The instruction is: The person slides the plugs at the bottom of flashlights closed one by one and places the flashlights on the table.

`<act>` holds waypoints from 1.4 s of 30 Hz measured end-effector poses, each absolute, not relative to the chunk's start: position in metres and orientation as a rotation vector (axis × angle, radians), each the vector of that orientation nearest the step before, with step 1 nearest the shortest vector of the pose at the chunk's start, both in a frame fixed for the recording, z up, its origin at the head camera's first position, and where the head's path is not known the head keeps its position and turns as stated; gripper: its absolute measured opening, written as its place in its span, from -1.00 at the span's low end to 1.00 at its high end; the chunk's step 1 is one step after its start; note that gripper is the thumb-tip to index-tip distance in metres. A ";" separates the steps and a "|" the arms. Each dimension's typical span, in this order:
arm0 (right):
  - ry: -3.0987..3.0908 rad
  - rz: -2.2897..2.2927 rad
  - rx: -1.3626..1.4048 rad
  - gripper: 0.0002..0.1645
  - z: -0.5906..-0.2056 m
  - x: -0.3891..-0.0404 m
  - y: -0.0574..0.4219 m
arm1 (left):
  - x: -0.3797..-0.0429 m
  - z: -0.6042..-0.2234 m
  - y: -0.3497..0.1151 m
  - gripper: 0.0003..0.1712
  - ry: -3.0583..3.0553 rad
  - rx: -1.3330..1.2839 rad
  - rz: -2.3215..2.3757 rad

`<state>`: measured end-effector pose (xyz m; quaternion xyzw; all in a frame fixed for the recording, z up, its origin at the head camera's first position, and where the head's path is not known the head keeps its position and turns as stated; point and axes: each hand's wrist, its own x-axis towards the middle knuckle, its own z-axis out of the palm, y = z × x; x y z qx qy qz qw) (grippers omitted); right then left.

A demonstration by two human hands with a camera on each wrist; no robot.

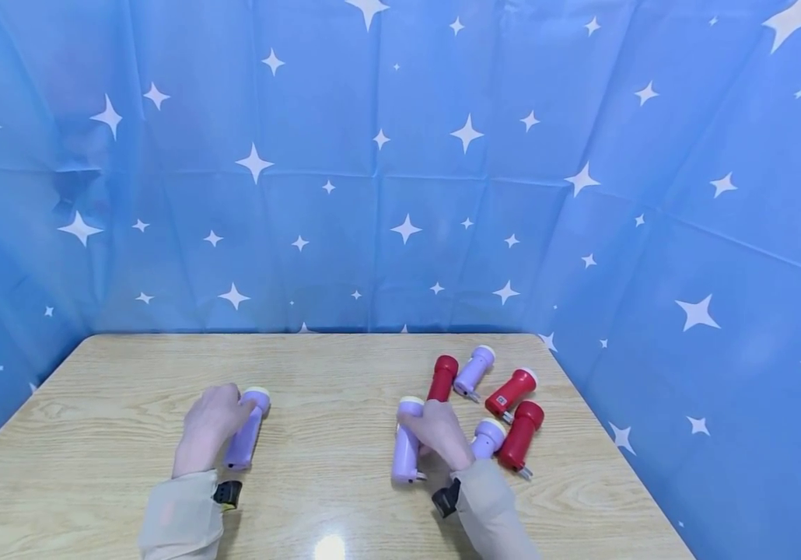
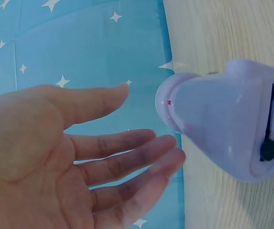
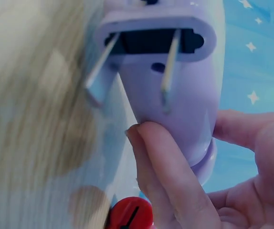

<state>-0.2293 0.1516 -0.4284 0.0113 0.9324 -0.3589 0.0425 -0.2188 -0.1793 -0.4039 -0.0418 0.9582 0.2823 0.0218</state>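
A lilac flashlight (image 1: 245, 437) lies on the left part of the table, its lens end pointing away. Beside its head is my left hand (image 1: 215, 420); in the left wrist view the fingers are loosely extended, apart from the flashlight, and hold nothing. At the centre right, my right hand (image 1: 442, 429) grips a second lilac flashlight (image 1: 405, 453). The right wrist view shows thumb and fingers on opposite sides of its body. Two metal plug prongs (image 3: 171, 71) stick out of its tail end.
Close to my right hand lie more flashlights: a red one (image 1: 444, 375) partly behind the hand, a lilac one (image 1: 473, 373), two more red, and a lilac one (image 1: 487, 435) partly covered by my forearm. A blue star-patterned curtain (image 1: 330, 210) hangs behind the wooden table (image 1: 330, 389).
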 end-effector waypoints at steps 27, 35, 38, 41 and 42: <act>2.908 -1.165 0.101 -0.53 -0.416 -0.241 0.132 | -0.226 -0.427 -0.105 -0.75 3.292 0.360 0.754; 2.892 -1.187 0.125 -0.52 -0.418 -0.243 0.132 | -0.219 -0.433 -0.075 -0.72 3.191 0.571 0.905; 2.890 -1.206 0.123 -0.52 -0.418 -0.244 0.132 | -0.218 -0.433 -0.069 -0.67 3.061 0.697 0.988; 2.884 -1.233 0.119 -0.52 -0.419 -0.245 0.133 | -0.218 -0.434 -0.064 -0.61 2.916 0.820 1.036; 2.882 -1.241 0.114 -0.51 -0.419 -0.245 0.133 | -0.217 -0.435 -0.063 -0.58 2.875 0.848 1.046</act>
